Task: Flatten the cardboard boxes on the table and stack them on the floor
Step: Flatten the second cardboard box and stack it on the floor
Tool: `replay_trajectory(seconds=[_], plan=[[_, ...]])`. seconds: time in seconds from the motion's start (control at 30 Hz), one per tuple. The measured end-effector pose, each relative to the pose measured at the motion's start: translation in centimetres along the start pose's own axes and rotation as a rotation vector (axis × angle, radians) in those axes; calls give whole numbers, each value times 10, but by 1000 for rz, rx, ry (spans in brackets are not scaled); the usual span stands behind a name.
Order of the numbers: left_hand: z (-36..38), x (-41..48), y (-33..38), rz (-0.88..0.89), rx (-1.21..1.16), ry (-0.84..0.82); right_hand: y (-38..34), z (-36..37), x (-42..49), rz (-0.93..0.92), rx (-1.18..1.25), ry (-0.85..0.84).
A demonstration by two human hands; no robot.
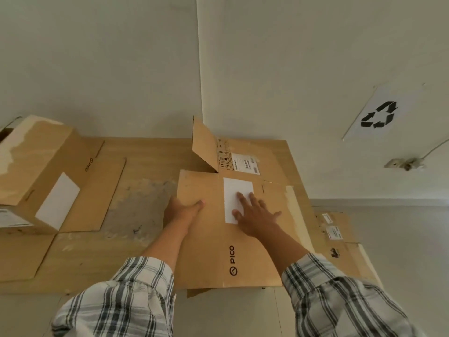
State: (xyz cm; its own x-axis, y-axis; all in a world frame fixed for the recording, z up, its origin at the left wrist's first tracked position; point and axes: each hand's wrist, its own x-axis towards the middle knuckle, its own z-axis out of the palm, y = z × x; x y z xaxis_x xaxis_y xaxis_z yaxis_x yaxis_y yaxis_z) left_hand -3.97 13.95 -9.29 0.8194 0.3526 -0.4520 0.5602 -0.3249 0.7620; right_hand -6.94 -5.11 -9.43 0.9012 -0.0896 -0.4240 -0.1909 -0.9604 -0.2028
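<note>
The flattened box (213, 242) lay on the table's (136, 207) right end. The right hand (255, 216) pressed it, fingers straight and spread; the left hand (181, 211) gripped its edge nearer the table's middle, thumb on top.

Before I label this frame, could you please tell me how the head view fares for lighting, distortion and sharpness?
Head view: soft, even light, no glare or hard shadows on the flattened box; head view: wide-angle bending curves the wall corner and tilts the recycling sign; head view: slightly soft throughout, though the PICO print reads clearly.
</note>
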Motion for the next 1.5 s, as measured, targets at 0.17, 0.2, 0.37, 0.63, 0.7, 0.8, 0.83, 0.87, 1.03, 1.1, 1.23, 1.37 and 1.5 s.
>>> replay_trajectory(seconds=[0.17,0.2,0.37,0.63,0.7,0.8,0.83,0.87,1.03,1.1,1.23,1.37,1.5], plan=[[12,32,-30,-2,143,19,-1,37,32,2,-46,-60],[14,38,-33,0,197,25,-2,44,38,-2,-74,-64],[25,51,-41,55,593,58,-9,65,57,9,-187,-17],[80,94,-4,642,1009,-227,-13,35,129,41,-148,99],[90,108,9,690,1056,-300,-14,26,145,51,-219,85],[96,132,25,660,1127,-438,-8,16,165,38,-253,-5],[96,139,27,629,1138,-491,-5,15,171,38,-209,-42],[96,144,29,602,1139,-532,-2,16,177,36,-161,-73],[99,150,27,583,1159,-568,8,22,186,10,-49,-136],[100,147,27,577,1163,-550,8,23,183,15,-49,-123],[103,127,23,554,1118,-453,4,29,162,41,-45,-31],[106,91,-7,585,961,-273,2,65,116,30,-37,189],[92,60,-58,605,813,-169,15,96,69,3,14,256]])
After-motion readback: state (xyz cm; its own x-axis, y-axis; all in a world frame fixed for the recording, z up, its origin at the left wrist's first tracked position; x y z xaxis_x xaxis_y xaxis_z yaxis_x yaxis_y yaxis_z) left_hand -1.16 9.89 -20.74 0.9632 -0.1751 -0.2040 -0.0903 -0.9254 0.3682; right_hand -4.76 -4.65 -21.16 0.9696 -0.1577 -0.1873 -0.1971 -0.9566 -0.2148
